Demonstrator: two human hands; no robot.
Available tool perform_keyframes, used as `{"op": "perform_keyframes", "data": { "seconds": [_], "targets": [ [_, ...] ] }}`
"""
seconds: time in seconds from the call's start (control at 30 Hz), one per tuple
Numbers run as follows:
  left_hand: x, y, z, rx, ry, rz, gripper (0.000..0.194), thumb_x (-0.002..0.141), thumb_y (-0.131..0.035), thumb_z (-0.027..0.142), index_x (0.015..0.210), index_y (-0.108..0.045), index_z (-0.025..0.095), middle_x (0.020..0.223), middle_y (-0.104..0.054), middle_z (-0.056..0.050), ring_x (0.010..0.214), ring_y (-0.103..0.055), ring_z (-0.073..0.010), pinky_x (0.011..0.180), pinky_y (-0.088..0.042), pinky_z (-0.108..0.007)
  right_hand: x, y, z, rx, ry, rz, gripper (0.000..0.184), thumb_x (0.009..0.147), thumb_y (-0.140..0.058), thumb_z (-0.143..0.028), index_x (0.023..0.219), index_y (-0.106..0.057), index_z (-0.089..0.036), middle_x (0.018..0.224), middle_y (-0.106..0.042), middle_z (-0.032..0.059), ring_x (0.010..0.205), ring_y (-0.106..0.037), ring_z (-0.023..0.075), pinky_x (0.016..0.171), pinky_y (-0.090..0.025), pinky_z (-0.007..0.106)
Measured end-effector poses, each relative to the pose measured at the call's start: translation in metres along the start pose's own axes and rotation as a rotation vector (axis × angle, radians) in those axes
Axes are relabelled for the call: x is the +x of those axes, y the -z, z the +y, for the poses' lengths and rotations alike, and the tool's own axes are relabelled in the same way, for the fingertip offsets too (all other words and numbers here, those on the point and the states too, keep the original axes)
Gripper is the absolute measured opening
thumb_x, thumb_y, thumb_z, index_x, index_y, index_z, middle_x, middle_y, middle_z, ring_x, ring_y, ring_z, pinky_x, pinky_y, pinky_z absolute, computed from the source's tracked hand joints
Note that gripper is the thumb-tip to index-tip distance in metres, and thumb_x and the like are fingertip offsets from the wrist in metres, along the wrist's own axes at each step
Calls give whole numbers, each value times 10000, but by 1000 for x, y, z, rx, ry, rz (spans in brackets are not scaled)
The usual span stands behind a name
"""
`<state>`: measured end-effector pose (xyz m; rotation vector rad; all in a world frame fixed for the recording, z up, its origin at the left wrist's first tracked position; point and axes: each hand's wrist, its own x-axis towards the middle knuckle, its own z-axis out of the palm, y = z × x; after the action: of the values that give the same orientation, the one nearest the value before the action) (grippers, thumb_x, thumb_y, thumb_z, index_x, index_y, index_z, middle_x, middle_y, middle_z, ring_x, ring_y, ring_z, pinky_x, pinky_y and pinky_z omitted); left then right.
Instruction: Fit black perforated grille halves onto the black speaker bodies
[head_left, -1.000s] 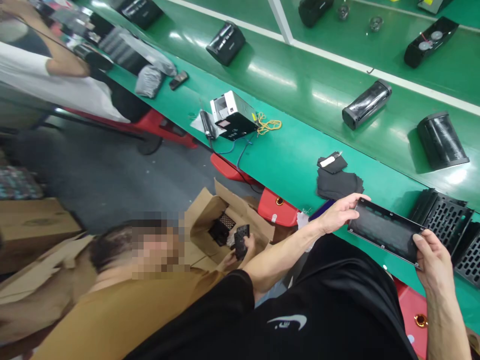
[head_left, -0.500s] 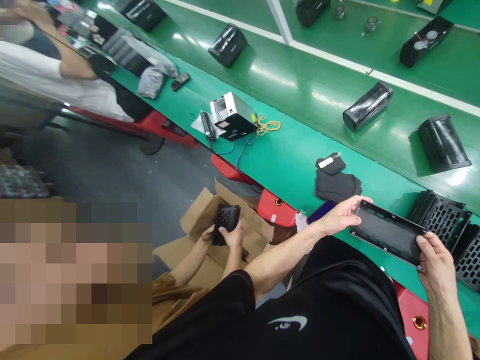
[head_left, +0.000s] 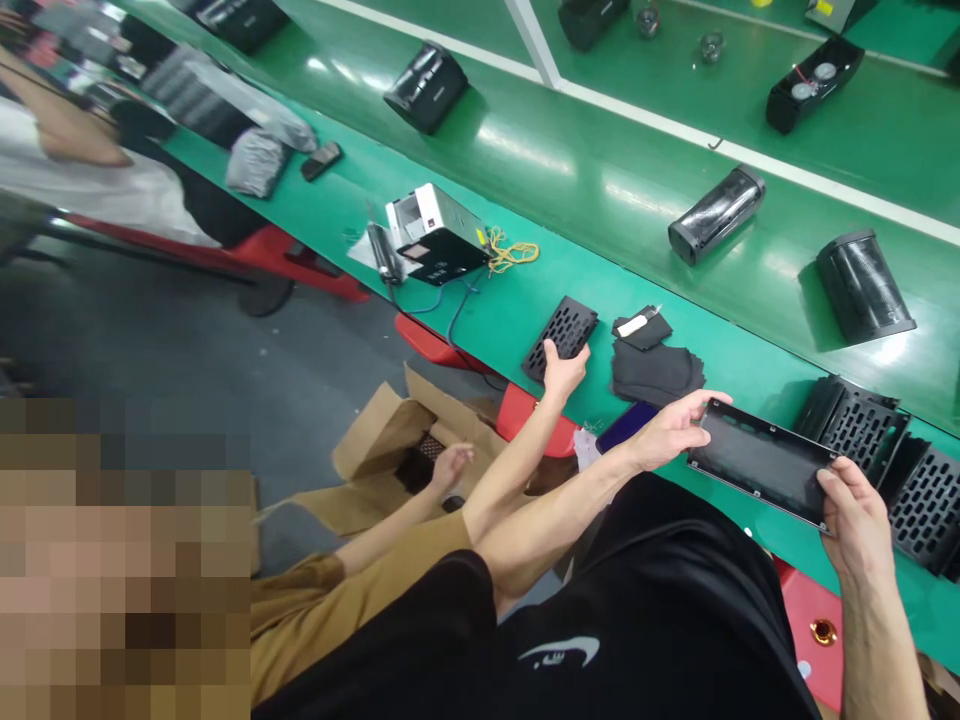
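Between my two hands I hold a black rectangular speaker grille panel [head_left: 761, 462], tilted, its shallow inner side facing me. My left hand [head_left: 673, 432] pinches the panel's left end, thumb on the inner face. At the opposite end my right hand [head_left: 856, 505] grips the short edge, thumb on top. Just beyond the panel stand stacked black slotted panels [head_left: 862, 425], with more slotted panels [head_left: 930, 505] to the right. A pile of dark cloth-like sheets [head_left: 652, 372] lies past my left hand, and a white-handled tool [head_left: 637, 321] rests on a smaller pile.
A co-worker's hand [head_left: 564, 370] holds a slotted black panel [head_left: 564, 335] at the bench edge, close to my left forearm. An open cardboard box [head_left: 375, 440] stands below. Black speakers [head_left: 718, 215] sit on the green conveyor [head_left: 570, 180]. A boxy device [head_left: 442, 240] with cables stands on the bench.
The co-worker has lifted a slotted panel from over the box up to the bench. My hands still hold the panel in much the same pose; the view has shifted slightly.
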<state>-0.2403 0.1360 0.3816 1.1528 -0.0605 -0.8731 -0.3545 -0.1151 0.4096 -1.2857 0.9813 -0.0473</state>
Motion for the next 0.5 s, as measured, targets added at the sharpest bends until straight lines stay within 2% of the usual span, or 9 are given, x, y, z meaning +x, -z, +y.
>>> {"op": "perform_keyframes", "data": {
  "seconds": [0.23, 0.37, 0.5],
  "targets": [
    [4, -3, -2, 18, -24, 56, 625, 720, -759, 202, 1337, -664, 208, 821, -501, 14, 738, -429, -136, 667, -329, -251, 4, 2, -5, 37, -18, 31, 481, 525, -1008, -385, 896, -741, -237, 786, -710, -35, 683, -646, 132, 604, -537, 207],
    [6, -4, 2, -3, -4, 27, 642, 712, -733, 194, 1349, -650, 206, 845, -548, 17, 738, -458, -131, 699, -362, -256, 5, 0, -9, 57, -56, 62, 522, 463, -1030, -365, 874, -738, -228, 748, -690, -52, 636, -599, 98, 591, -525, 179],
    [10, -6, 4, -94, 40, 2, 667, 717, -684, 208, 1381, -613, 192, 874, -585, 18, 692, -458, -109, 657, -337, -242, 5, -2, -14, 50, -69, 70, 531, 464, -1015, -370, 884, -724, -226, 718, -671, -54, 605, -579, 97, 547, -494, 180]
  ]
}}
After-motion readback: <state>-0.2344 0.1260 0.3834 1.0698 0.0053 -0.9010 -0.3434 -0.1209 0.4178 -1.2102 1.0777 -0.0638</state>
